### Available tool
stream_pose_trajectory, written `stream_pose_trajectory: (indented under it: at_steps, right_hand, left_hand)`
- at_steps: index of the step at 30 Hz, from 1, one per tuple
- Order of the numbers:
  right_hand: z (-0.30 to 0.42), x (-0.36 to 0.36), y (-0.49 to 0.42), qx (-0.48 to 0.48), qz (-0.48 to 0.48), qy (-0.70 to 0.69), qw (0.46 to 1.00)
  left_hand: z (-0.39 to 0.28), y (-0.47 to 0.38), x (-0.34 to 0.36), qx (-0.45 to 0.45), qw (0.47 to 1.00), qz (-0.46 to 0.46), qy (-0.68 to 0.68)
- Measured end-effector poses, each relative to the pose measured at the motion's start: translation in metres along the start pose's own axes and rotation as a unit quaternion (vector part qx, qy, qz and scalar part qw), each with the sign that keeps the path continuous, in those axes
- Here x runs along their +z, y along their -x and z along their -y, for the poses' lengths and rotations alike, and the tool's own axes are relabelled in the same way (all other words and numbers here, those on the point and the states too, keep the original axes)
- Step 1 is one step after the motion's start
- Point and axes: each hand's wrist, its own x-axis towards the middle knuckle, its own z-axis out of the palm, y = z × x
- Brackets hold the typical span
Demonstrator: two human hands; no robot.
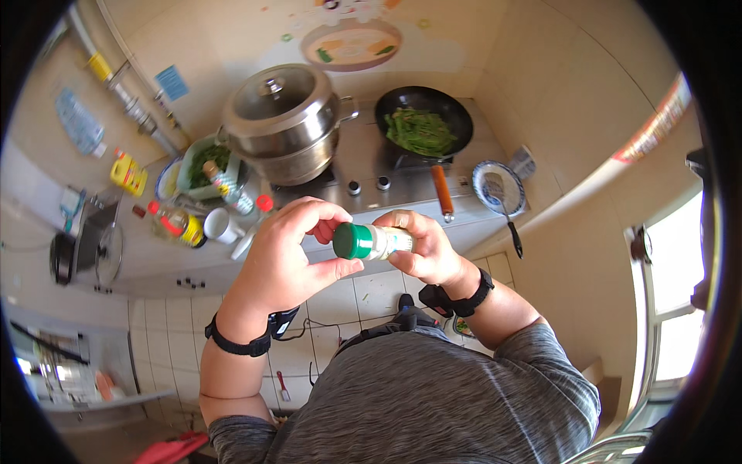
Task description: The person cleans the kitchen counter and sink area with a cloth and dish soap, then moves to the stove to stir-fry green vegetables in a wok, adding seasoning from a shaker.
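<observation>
My right hand holds a small seasoning bottle with a printed label, tipped on its side in front of me. Its green cap points left. My left hand closes around that cap, thumb at its lower edge and fingers at its upper edge. Beyond the hands, on the gas stove, a black wok contains cut green vegetables. Its wooden handle points towards me. Left of the wok stands a large lidded steel steamer pot.
On the right counter, a slotted turner rests across a blue-rimmed bowl, its handle past the edge. Leftward are a glass bottle, a sauce bottle, a white mug, a container of greens and a sink.
</observation>
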Motion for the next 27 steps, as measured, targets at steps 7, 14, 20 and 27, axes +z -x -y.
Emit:
stream_pose_trajectory:
  at_steps: [7, 14, 20, 27]
  right_hand:
    - [0.017, -0.075, 0.025, -0.001, -0.027, -0.022, 0.999]
    - [0.015, -0.17, 0.035, 0.019, -0.006, -0.161, 0.987]
    - [0.007, -0.256, 0.018, 0.032, -0.168, 0.044, 0.984]
    - [-0.019, -0.363, -0.064, 0.095, -0.23, 0.56, 0.79]
  left_hand:
    - [-0.01, -0.066, 0.039, 0.057, 0.991, 0.104, 0.055]
    - [0.021, -0.163, 0.092, -0.133, 0.896, 0.288, 0.31]
    - [0.078, -0.17, 0.146, -0.154, 0.921, 0.018, 0.357]
    - [0.172, -0.032, 0.164, -0.39, 0.874, -0.135, 0.258]
